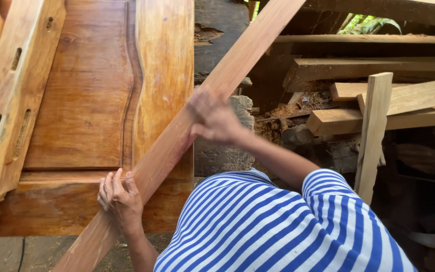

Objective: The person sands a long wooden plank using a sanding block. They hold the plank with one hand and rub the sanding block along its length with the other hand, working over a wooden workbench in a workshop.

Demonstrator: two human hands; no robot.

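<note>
1. The head view looks down on a person in a blue and white striped shirt [278, 226].
2. A long, flat, reddish-brown wooden plank [192, 121] runs slanted across the middle, from the bottom left up to the top right.
3. The left hand [119, 199] is low on the plank. Its fingers [112, 184] curl around the plank's left edge and hold it tight.
4. The right hand [212, 116] is higher up on the same plank. It looks blurry. It lies on the plank, but I cannot tell how far its fingers are closed.
5. Behind the plank stands a big, shiny, orange-brown carved wooden panel [86, 100]. The plank crosses in front of it and hides part of its lower right side.
6. On the far left leans a pale brown wooden post with long slots cut in it [11, 95]. It ends in a round turned shape at the bottom.
7. On the right is a messy pile of rough wooden boards [378, 90], lying one on another, with sawdust near them.
8. A thin, pale wooden stick [373, 131] stands almost upright in front of that pile, well apart from both hands.
9. Some green leaves [368, 24] show at the top right, behind the boards.
10. The ground at the bottom left is grey and dusty [41, 252].
</note>
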